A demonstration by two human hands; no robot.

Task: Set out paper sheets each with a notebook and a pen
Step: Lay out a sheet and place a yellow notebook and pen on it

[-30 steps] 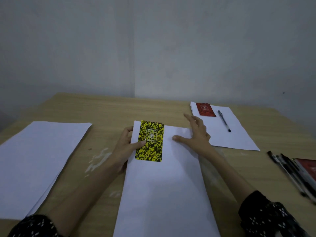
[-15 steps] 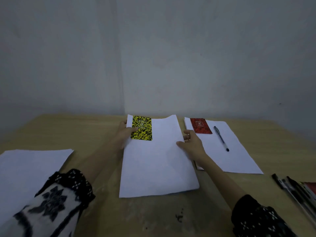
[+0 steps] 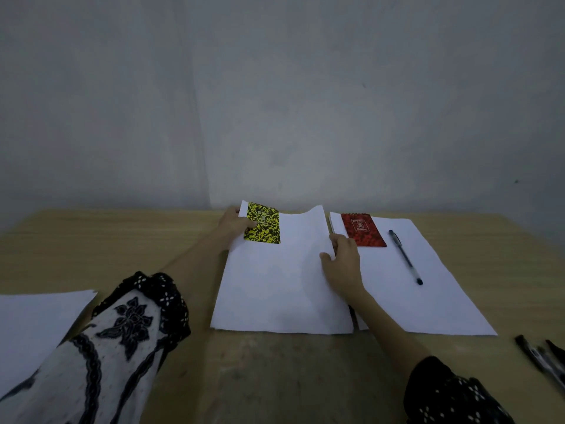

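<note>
A white paper sheet [image 3: 275, 289] lies in the middle of the wooden table, its far edge near the wall. A yellow-and-black notebook [image 3: 263, 226] rests on its far left corner. My left hand [image 3: 234, 223] grips that corner, thumb on the notebook. My right hand [image 3: 342, 264] holds the sheet's right edge, fingers curled around it. To the right a second sheet [image 3: 428, 295] carries a red notebook [image 3: 363, 230] and a black pen [image 3: 405, 256].
A stack of white paper [image 3: 33, 325] lies at the left edge of the table [image 3: 275, 377]. Several black pens [image 3: 541, 356] lie at the lower right edge. A grey wall stands just behind the table's far edge.
Both hands have slid the middle sheet with the yellow notebook away from me toward the wall, beside the sheet with the red notebook. My right hand moved from flat on the sheet to its right edge.
</note>
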